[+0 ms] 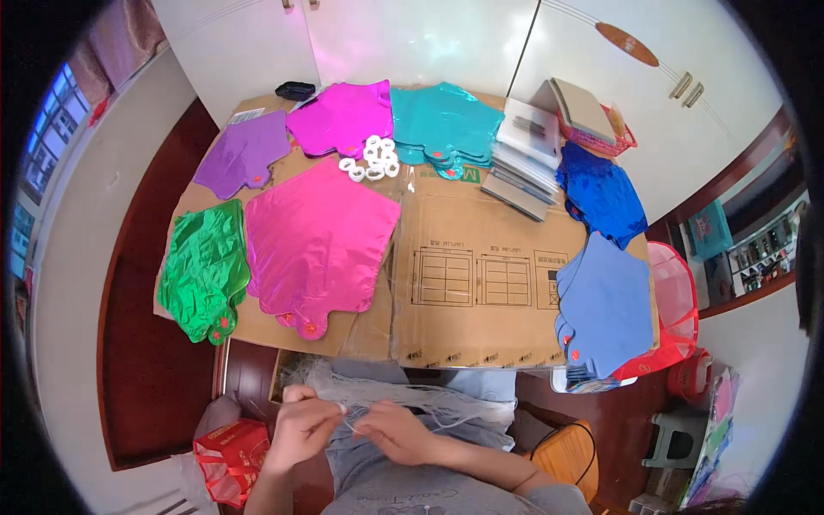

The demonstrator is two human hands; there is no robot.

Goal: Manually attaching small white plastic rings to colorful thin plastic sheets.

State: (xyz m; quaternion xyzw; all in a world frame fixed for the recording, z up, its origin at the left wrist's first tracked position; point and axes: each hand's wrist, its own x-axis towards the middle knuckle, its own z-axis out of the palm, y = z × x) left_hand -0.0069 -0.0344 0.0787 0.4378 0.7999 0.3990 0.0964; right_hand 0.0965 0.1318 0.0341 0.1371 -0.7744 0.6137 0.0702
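Over my lap, at the table's near edge, both hands are held close together. My left hand (305,427) is closed, with a small white piece (343,409) showing at its fingertips; its exact kind is too small to tell. My right hand (396,434) pinches a thin white string (349,423) that runs between the two hands. A loose bundle of white strings (446,402) lies across my lap. Farther off on the table, several white rings (378,157) sit in a small heap, near a flat pink foil balloon (322,240).
A cardboard-covered table (481,330) carries flat foil balloons: green (204,270), purple (245,153), magenta (339,116), teal (442,120), dark blue (603,196) and light blue (608,300). Stacked booklets (522,167) and a red basket (622,133) stand back right. A red bag (230,459) is lower left.
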